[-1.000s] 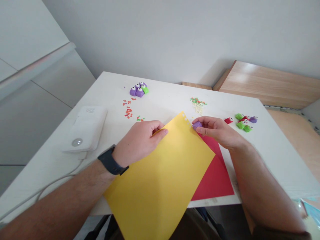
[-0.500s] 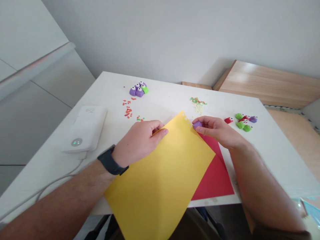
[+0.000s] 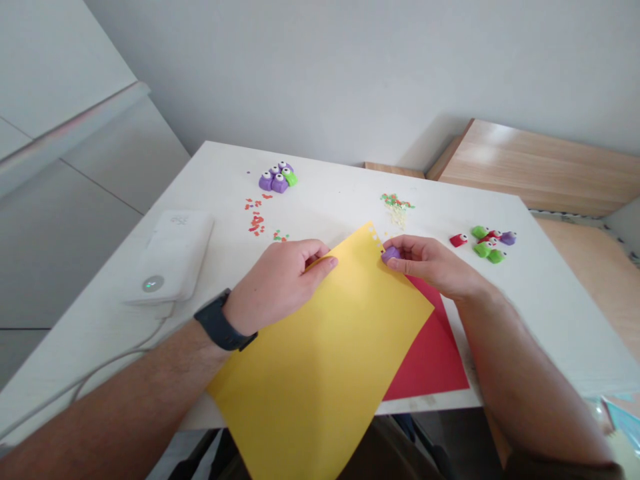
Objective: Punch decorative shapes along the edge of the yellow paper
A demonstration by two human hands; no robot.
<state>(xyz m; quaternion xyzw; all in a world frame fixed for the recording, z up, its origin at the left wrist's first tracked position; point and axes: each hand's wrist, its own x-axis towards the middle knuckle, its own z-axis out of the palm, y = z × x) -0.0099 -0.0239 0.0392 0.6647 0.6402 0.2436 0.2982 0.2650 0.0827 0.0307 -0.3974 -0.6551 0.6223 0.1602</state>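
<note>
A sheet of yellow paper lies tilted before me, its near corner hanging past the table edge. My left hand pinches its upper left edge between thumb and fingers. In my right hand is a small purple paper punch, held at the sheet's upper right edge. Small punched holes run along that edge near the top corner. Under the yellow sheet lies a red sheet of paper, partly covered.
Purple punches and a green one stand at the back left. More red, green and purple punches lie at the right. Red confetti and green-and-white confetti are scattered about. A white device with a cable sits at the left.
My right hand has brought the purple punch slightly left and down, onto the edge of the yellow paper. The sheet's top corner has shifted a little to the right.
</note>
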